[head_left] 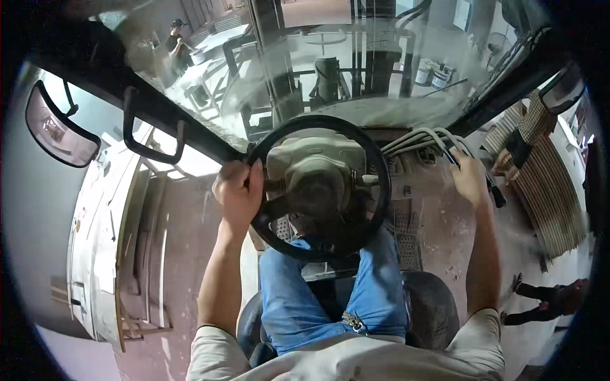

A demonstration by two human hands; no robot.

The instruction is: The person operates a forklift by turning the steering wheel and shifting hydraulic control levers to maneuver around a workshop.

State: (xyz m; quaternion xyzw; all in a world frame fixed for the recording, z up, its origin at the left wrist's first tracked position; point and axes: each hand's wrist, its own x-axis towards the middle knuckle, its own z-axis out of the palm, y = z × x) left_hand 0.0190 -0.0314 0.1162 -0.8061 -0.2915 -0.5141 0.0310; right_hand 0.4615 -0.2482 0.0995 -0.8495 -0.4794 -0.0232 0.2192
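The black steering wheel (386, 190) is in the middle of the view, in front of my knees. My left hand (240, 190) is wrapped round the left side of its rim, thumb pointing up. Off to the right, my right hand (469, 178) is closed on a control lever (452, 154), whose dark grip partly shows above the fingers. Several pale bent lever rods (416, 136) run from the dashboard towards that hand. Another black lever grip (497, 193) hangs just right of it. Pedals (403, 222) show on the floor behind the wheel.
Beyond the dusty windshield (394, 111) rises a dark mast (264, 57). A person (176, 47) stands far left ahead; another person's dark-trousered legs (540, 298) are at right. A long workbench (117, 247) lies left, corrugated sheets (546, 197) right, white buckets (438, 76) ahead.
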